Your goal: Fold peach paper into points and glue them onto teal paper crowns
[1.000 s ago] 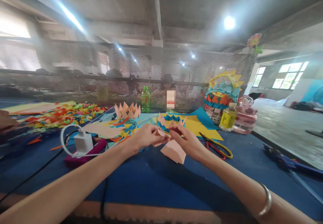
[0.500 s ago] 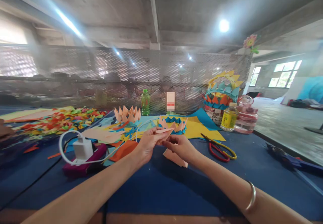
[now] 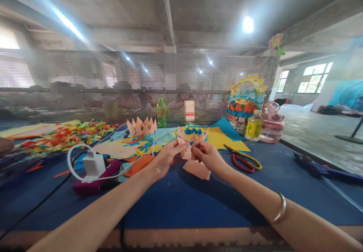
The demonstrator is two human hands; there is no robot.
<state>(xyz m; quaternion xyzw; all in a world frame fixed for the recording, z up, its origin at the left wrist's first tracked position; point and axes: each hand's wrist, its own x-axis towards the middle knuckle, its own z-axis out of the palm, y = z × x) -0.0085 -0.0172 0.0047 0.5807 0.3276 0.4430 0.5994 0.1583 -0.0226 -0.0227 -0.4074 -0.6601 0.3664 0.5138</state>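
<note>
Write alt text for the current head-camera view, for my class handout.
A left hand holds peach paper, a right hand at its edge, above a blue tabletop. Beyond stand two spiky paper rings; red-and-yellow scissors lie right.

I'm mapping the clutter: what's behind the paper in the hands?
Behind it, a peach and blue paper ring and yellow paper show. The held paper and fingers hide part of the ring's near edge.

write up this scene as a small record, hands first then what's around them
left hand: pinches a peach paper piece
right hand: curled at that piece's edge, exact grip unclear
lower in view: folded peach paper
behind hands: blue-and-peach pointed paper ring
right side: red-and-yellow scissors
left side: white plug on purple block
back: green bottle
</note>
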